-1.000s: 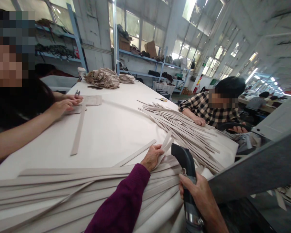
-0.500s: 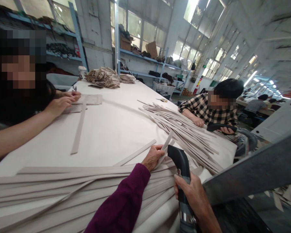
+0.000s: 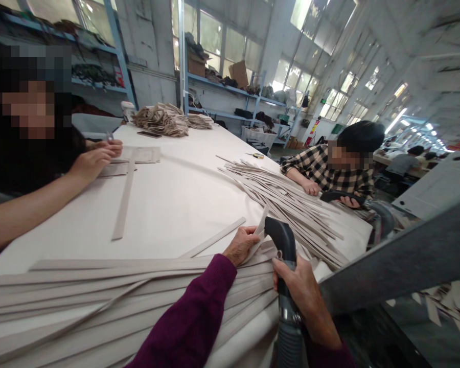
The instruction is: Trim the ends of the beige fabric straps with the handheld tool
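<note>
My left hand (image 3: 242, 245), at the end of a purple sleeve, is closed on the end part of a beige fabric strip (image 3: 261, 222). In my right hand (image 3: 301, 278) is a black vacuum hose nozzle (image 3: 281, 236), its fingers wrapped round the curved neck. The nozzle's mouth is right beside the held strip; whether they touch I cannot tell. A ribbed hose (image 3: 290, 337) runs down from the nozzle to the bottom edge. Under my left arm lie several long beige strips (image 3: 99, 283), spread across the near side of the table.
A white table (image 3: 168, 204) bears a pile of strips (image 3: 279, 189) and a fabric stack (image 3: 161, 120). A person (image 3: 329, 163) opposite holds another black nozzle (image 3: 339, 197). A second person's arm (image 3: 42, 204) reaches in from the left. A grey metal beam (image 3: 398, 255) crosses at right.
My right hand and the nozzle have shifted slightly left and up, closer to the strip. The strip's free end has tilted a little. The person opposite has moved their nozzle slightly left.
</note>
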The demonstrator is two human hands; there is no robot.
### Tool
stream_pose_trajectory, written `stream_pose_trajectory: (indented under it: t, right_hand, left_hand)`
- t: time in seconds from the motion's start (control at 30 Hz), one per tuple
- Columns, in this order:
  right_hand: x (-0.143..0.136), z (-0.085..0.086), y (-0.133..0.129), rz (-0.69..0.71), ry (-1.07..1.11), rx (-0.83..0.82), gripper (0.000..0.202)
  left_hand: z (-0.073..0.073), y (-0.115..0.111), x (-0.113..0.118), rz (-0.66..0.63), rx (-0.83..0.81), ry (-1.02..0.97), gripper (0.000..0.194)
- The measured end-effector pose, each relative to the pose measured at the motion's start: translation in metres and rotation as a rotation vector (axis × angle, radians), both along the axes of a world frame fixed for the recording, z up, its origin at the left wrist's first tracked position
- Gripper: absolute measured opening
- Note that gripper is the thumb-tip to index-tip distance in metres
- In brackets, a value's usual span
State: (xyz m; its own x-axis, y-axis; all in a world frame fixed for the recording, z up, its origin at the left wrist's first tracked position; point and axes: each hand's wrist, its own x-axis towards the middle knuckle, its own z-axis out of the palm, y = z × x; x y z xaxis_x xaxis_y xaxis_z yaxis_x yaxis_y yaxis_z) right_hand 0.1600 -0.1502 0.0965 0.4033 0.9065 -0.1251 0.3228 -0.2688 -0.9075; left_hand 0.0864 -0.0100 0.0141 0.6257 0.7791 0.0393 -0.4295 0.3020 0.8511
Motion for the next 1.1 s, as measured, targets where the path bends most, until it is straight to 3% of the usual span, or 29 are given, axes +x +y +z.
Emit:
stream_pose_trajectory:
  t: [0.3,0.43,0.7,0.87,1.1]
  right_hand:
    - [0.000,-0.008,-0.008,0.014,0.011,-0.041,0.019]
    - [0.003,-0.005,-0.003,-0.032,-0.042,-0.014,0.020]
    - [-0.003,-0.004,-0.004,0.005,0.030,-0.004,0.017]
    - [0.009,0.004,0.014,-0.063,-0.004,0.024,0.018]
    - [0.010,0.001,-0.005,-0.075,-0.006,0.001,0.021]
  left_hand:
    - [-0.006,0.003,0.001,0.022,0.012,-0.037,0.030]
    - [-0.006,0.002,0.001,0.029,0.038,-0.021,0.029]
    - [-0.005,0.003,0.001,0.022,0.010,-0.066,0.027]
    - [-0.002,0.003,0.000,0.020,-0.092,-0.037,0.035]
    - [-0.001,0.007,-0.001,0.045,-0.214,-0.059,0.039]
